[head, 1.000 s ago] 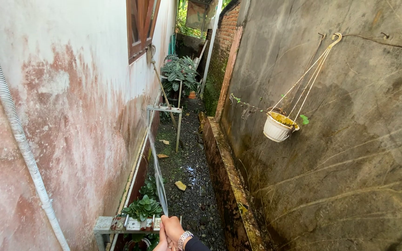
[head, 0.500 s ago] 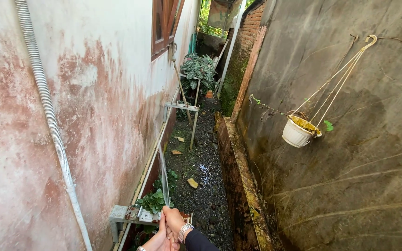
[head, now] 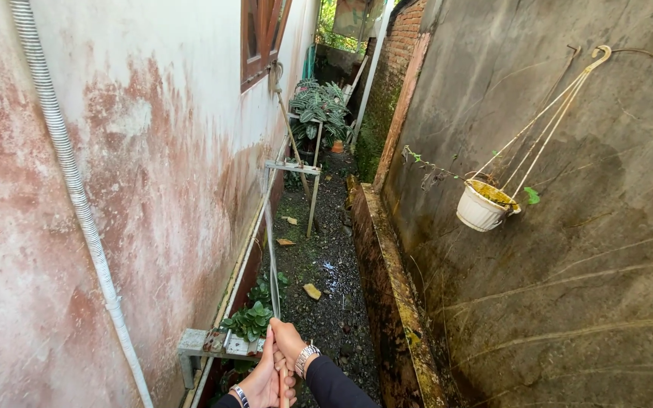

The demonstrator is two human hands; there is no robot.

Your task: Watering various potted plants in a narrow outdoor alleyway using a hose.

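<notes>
My right hand, with a metal watch on a dark-sleeved wrist, and my left hand, with a bracelet, are clasped together at the bottom of the head view. They grip a slim pale tube. From them a thin pale line like a water jet runs up and away along the left wall. It reaches toward a metal stand. A leafy green plant sits on a small grey shelf just left of my hands.
I stand in a narrow alley with a wet gravel floor. A stained white wall with a corrugated pipe is on the left. A mossy ledge and a grey wall are on the right. A white hanging pot juts out there. Striped plants stand far ahead.
My hands have come higher into view and the left one now shows beneath the right. The pale jet has straightened and reaches farther toward the metal stand.
</notes>
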